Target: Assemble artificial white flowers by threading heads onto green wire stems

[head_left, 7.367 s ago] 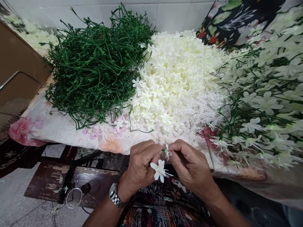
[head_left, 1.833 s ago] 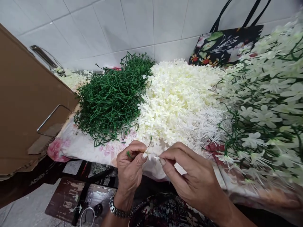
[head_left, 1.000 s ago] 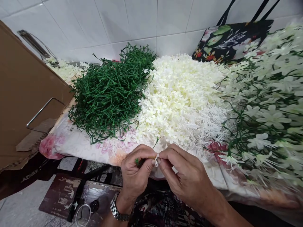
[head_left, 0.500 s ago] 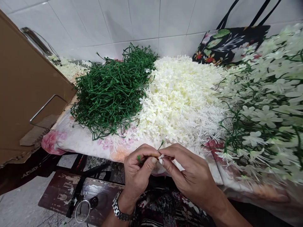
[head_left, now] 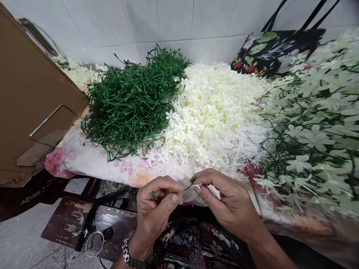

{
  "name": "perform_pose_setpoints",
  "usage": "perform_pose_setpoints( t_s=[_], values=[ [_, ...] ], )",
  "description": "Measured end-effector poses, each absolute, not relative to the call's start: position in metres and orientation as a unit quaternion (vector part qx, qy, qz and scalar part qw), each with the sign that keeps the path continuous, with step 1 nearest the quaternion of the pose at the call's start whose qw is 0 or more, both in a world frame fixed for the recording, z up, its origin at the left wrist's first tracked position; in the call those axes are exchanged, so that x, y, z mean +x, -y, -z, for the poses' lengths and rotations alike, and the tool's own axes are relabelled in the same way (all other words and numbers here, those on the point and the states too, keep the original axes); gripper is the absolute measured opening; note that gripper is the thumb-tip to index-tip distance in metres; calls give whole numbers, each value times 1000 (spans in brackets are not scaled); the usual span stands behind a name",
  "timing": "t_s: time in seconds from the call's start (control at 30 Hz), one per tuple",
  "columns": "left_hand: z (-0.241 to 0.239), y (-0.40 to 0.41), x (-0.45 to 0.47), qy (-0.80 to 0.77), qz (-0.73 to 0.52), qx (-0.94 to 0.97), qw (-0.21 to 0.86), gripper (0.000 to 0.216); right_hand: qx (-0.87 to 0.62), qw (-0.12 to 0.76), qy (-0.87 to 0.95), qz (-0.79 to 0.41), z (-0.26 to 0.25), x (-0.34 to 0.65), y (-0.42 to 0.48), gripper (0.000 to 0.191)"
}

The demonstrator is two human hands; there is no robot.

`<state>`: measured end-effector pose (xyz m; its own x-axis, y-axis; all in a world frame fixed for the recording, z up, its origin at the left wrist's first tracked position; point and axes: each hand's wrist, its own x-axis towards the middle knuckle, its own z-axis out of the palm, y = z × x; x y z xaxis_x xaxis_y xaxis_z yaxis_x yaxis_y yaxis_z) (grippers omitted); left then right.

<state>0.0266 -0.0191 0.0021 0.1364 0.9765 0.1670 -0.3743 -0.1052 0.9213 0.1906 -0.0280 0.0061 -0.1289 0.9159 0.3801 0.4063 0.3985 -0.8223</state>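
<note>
My left hand (head_left: 157,203), with a metal watch on its wrist, is closed around a thin green plastic stem (head_left: 187,185). My right hand (head_left: 224,200) pinches the free tip of that same stem between thumb and forefinger. Both hands are low in the middle, just in front of the cloth-covered surface. Right behind them lies a heap of loose white artificial blossoms (head_left: 215,112). A tangled pile of bare green stems (head_left: 131,104) sits to its left. Finished stems bearing white flowers (head_left: 314,123) are piled at the right.
A floral cloth (head_left: 84,160) covers the work surface. A brown cardboard sheet (head_left: 30,93) with a metal handle leans at the left. A dark floral bag (head_left: 277,48) stands against the white tiled wall. Below lie a dark board and a ring (head_left: 91,243) on the floor.
The small white blossom pinched between my fingertips half a second ago no longer shows. My hands have drawn slightly apart along the stem, and the view has shifted a little.
</note>
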Motion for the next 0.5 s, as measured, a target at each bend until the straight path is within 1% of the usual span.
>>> perform_pose_setpoints(
  t_s=[0.1, 0.23, 0.3, 0.4, 0.5],
  values=[
    [6, 23, 23, -311, -538, 513, 592, 11, -445, 472, 713, -265, -6, 189, 29, 11],
    [10, 23, 23, -342, -558, 543, 525, 12, -435, 476, 723, -249, -4, 191, 31, 13],
    [8, 22, 25, -364, -545, 559, 507, 14, -427, 478, 729, -241, -4, 191, 31, 14],
    [3, 21, 31, -416, -465, 557, 548, 19, -407, 477, 745, -230, -2, 189, 31, 16],
    [0, 21, 38, -447, -421, 511, 601, 14, -398, 473, 750, -237, -1, 187, 30, 17]
  ],
)
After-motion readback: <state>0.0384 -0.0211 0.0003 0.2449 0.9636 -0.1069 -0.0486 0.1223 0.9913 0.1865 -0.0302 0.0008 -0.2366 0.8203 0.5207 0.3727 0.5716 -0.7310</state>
